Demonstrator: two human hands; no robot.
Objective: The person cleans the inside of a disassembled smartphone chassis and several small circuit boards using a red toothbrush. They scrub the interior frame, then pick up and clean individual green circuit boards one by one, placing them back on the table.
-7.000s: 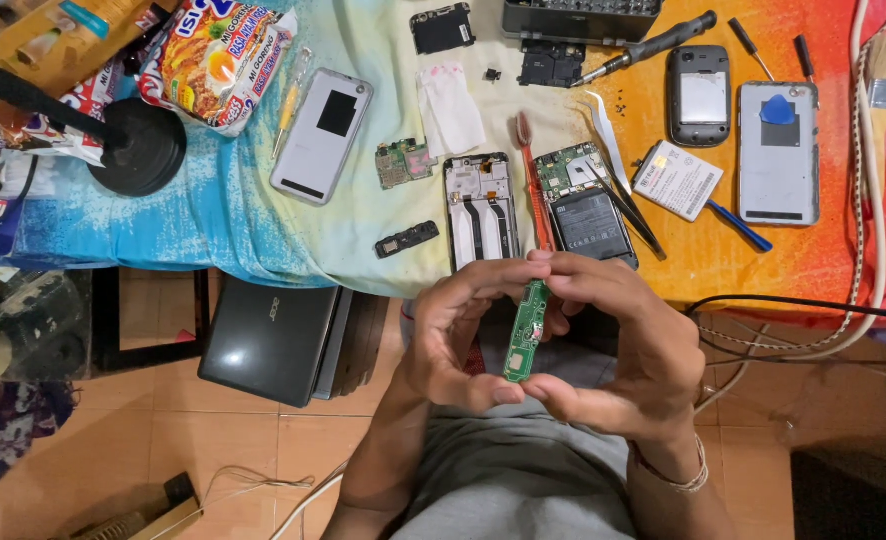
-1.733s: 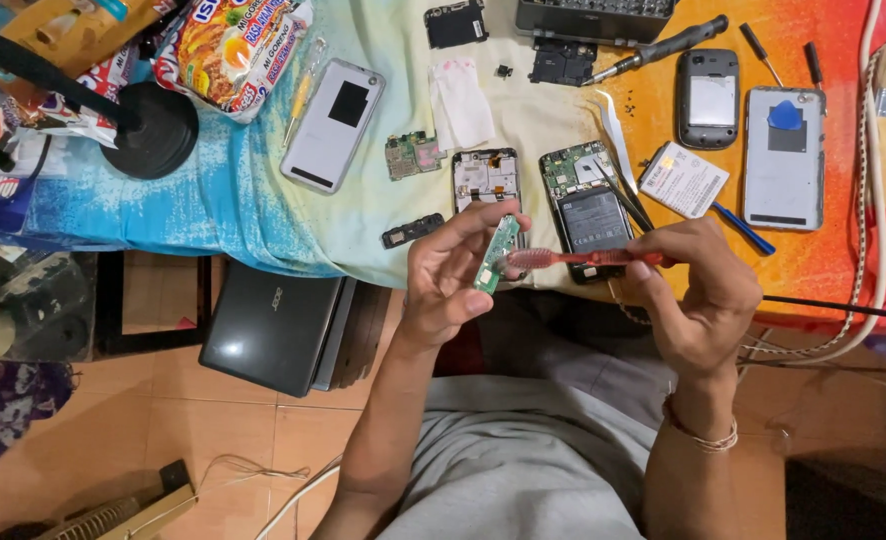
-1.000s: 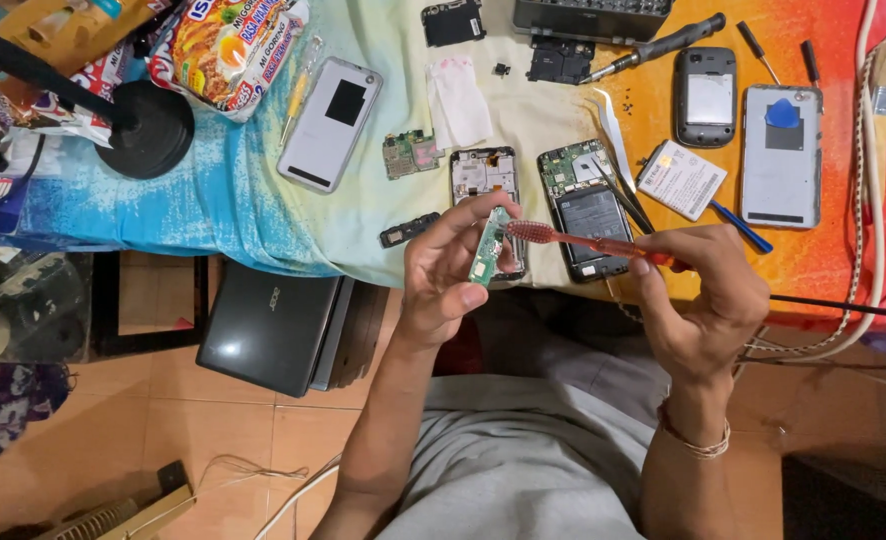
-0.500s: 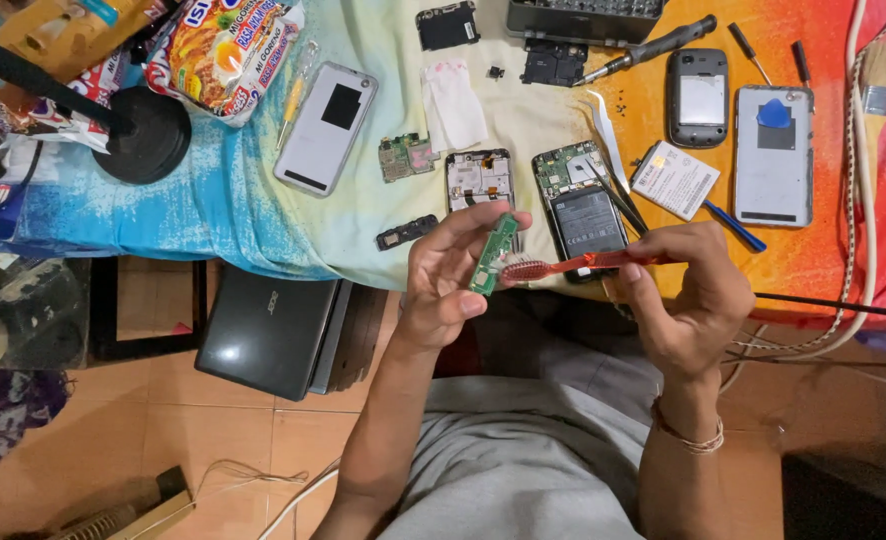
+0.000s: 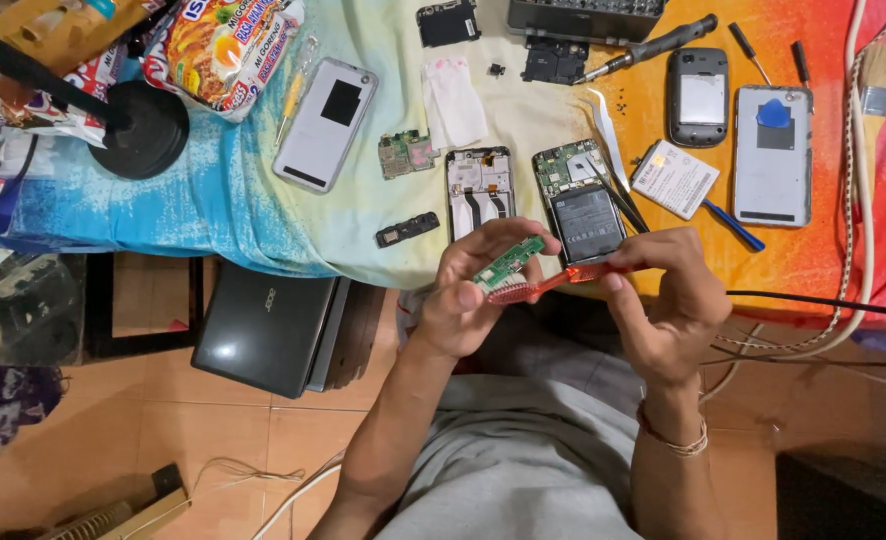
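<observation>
My left hand (image 5: 468, 290) pinches a small green circuit board (image 5: 508, 263) by its edges, held tilted just in front of the table edge. My right hand (image 5: 668, 300) grips the red handle of a toothbrush (image 5: 553, 283); its bristle head lies against the lower edge of the board. Behind my hands lie an opened phone with its battery showing (image 5: 581, 200) and an empty phone frame (image 5: 480, 190).
The cloth-covered table (image 5: 263, 210) holds a white phone back (image 5: 325, 123), a loose green board (image 5: 406, 153), tweezers (image 5: 606, 120), a screwdriver (image 5: 653, 45), two more phones (image 5: 773, 155), a black round lamp base (image 5: 148, 128) and a snack packet (image 5: 225, 45). A closed laptop (image 5: 268, 328) sits below the edge.
The brush has slid along the board: its head sat at the board's upper side a second ago and is now under its lower edge. Both hands stay in front of the table.
</observation>
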